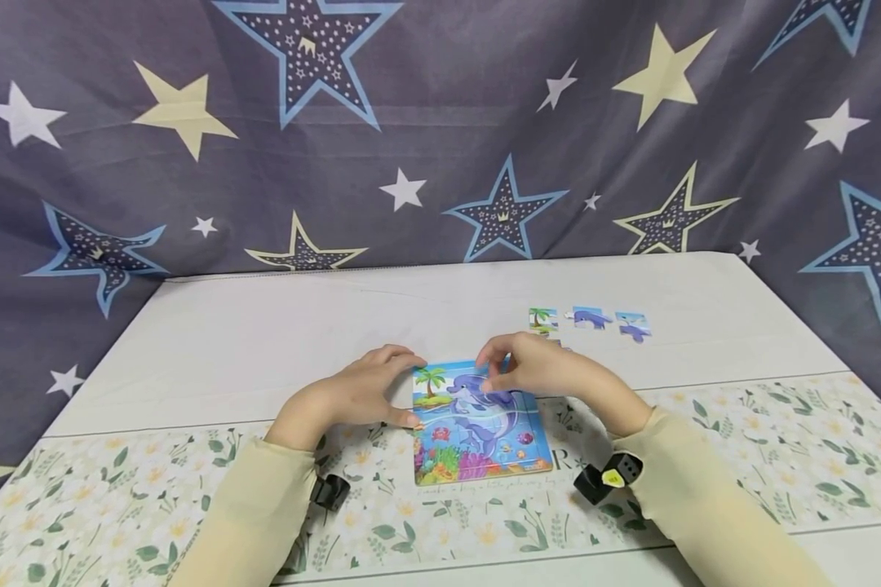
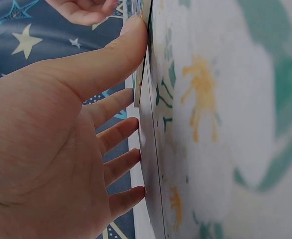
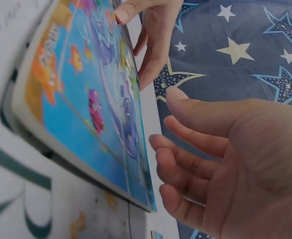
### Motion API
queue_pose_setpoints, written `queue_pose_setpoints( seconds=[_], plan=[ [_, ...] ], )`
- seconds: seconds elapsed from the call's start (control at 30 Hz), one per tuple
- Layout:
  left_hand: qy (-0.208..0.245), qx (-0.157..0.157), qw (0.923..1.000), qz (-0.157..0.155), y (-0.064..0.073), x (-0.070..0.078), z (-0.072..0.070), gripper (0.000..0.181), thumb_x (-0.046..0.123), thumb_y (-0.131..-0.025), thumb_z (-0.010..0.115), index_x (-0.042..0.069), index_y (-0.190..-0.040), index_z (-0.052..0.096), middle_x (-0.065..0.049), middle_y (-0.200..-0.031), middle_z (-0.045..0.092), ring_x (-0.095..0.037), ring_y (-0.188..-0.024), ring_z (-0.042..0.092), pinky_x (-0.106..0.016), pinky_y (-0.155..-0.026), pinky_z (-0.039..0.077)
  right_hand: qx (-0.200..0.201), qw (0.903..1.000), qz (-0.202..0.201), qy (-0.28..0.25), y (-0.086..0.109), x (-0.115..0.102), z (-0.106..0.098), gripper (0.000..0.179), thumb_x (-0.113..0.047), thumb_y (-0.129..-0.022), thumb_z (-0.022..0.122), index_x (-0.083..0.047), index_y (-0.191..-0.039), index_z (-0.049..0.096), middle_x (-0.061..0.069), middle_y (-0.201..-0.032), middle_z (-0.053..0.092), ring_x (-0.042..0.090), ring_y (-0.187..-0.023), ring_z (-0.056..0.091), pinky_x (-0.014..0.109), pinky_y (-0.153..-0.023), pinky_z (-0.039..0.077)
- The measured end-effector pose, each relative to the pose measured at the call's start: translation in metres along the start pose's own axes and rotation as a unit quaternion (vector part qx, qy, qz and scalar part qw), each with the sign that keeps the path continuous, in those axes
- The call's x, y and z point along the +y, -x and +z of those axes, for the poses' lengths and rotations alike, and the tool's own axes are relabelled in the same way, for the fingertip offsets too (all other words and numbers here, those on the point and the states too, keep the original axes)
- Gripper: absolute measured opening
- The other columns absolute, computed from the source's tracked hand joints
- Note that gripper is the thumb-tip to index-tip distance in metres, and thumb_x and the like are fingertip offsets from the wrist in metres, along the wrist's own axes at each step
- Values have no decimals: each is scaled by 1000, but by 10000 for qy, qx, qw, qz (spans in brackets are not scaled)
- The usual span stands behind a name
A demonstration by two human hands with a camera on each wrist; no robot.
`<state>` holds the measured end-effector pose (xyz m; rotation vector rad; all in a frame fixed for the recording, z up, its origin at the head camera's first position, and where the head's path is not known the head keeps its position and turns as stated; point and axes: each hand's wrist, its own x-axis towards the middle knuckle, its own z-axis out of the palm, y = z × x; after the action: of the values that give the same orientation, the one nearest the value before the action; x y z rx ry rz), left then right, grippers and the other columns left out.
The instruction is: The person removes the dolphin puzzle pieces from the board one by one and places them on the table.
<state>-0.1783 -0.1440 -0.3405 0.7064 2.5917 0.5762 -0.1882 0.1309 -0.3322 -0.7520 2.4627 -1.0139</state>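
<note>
A square jigsaw puzzle [image 1: 449, 456] with a dolphin, palm tree and sea-floor picture lies on the floral strip of the table. My left hand [image 1: 363, 390] is at its left side, thumb on the near-left edge and forefinger near the top left corner. In the left wrist view its fingers [image 2: 122, 162] are spread and fairly straight. Above the upper right part of the puzzle hovers my right hand [image 1: 532, 367], fingers loosely bent. The right wrist view shows nothing between its thumb and fingers [image 3: 183, 159].
Behind the right hand lie several loose jigsaw pieces: one with a palm tree [image 1: 542, 319], one with a dolphin head [image 1: 590, 317], another blue and purple piece [image 1: 634, 326]. One more is partly hidden by that hand. A star-patterned curtain [image 1: 440, 122] hangs behind the table.
</note>
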Motion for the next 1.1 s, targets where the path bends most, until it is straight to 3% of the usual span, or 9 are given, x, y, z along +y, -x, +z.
queue_pose_setpoints(
  seconds=[0.3,0.77,1.1],
  plan=[
    [2,-53,10000,-29,1,2,-1,85,46,-84,77,15,-152,38,-11,-158,26,-37,-146,20,-59,-116,21,-199,9990,11,388,0,-6,9,34,-15,-86,79,-5,-116,66,3,-93,59,13,-66,45,27,-62,43],
    [-24,-41,10000,-35,-1,1,-1,86,47,-83,77,15,-152,38,-11,-158,26,-36,-146,21,-59,-116,21,-272,9959,288,817,-2,-11,20,45,-18,-81,84,-7,-121,65,3,-97,56,16,-72,48,27,-63,44],
    [-31,-1,10000,-30,0,1,-1,84,45,-83,77,14,-151,39,-11,-157,28,-36,-146,22,-59,-116,21,-193,9938,416,1010,-4,-11,24,48,-22,-77,86,-9,-118,66,1,-96,54,17,-86,50,31,-77,46]
  ],
)
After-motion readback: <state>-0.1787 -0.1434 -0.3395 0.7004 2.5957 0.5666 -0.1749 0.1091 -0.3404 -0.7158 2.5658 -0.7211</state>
